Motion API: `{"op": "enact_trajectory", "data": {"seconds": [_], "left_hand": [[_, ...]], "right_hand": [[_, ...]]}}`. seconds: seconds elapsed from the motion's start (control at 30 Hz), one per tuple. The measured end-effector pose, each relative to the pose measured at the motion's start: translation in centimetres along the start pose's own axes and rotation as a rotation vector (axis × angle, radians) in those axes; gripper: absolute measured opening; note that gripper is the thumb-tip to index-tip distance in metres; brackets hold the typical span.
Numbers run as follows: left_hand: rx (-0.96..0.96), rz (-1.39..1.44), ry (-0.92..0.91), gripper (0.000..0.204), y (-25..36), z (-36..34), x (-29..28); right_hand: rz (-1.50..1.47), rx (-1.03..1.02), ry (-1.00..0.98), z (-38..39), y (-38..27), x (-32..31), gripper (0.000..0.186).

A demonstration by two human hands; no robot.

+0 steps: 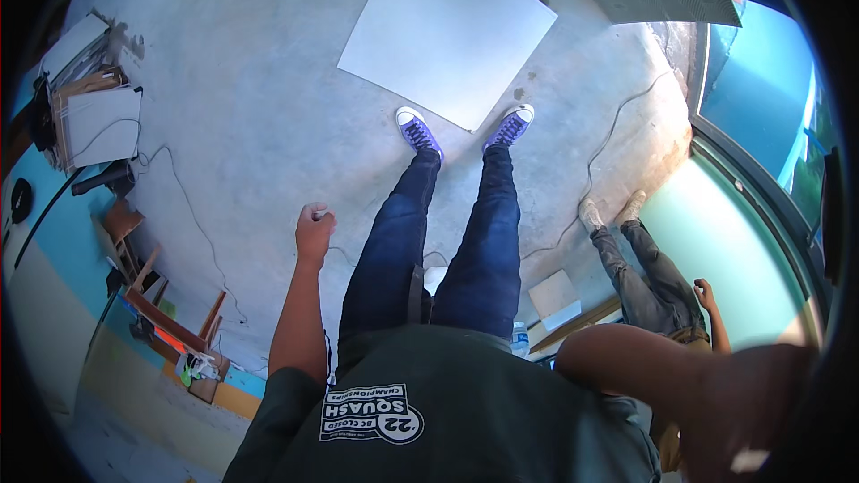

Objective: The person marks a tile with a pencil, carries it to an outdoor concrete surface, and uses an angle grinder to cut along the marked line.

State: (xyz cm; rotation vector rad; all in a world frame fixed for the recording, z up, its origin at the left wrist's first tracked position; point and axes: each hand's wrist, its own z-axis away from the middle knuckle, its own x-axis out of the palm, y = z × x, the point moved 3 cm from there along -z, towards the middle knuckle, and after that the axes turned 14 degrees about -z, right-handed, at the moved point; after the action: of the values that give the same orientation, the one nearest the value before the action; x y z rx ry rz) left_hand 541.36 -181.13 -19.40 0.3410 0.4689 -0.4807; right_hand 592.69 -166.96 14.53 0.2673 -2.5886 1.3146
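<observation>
White panel [447, 31] lay flat on the floor [242, 116], one corner between the purple shoes [418, 134]. Left hand [315, 228] hung well apart from it, fingers curled in; couldn't tell if it held anything. Right hand [752, 402] was blurred at lower right; couldn't tell wide or narrow.

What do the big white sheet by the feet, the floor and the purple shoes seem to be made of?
White sheet: a rigid board, perhaps coated or plastic-faced; smooth, pale and straight-edged, though its core doesn't show.
Floor: likely bare concrete, judging by the mottled grey surface and stains.
Purple shoes: probably matte fabric, with smooth white toe caps that look like rubber.
</observation>
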Motion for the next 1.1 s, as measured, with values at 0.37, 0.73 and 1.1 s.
{"op": "enact_trajectory", "data": {"seconds": [0.37,0.73,1.1], "left_hand": [[0.156,-0.122,0.082,0.036,7.2,-13.7,2.4],[0.37,-0.732,0.151,0.062,14.1,-59.6,13.9],[0.443,-0.627,0.095,0.086,15.6,-81.6,30.3]], "right_hand": [[0.5,1.129,0.685,25.2,24.5,-14.7,0.03],[0.361,1.655,0.965,58.1,63.2,-20.5,0.048],[0.66,1.651,1.096,77.3,83.7,-21.8,0.09]]}}
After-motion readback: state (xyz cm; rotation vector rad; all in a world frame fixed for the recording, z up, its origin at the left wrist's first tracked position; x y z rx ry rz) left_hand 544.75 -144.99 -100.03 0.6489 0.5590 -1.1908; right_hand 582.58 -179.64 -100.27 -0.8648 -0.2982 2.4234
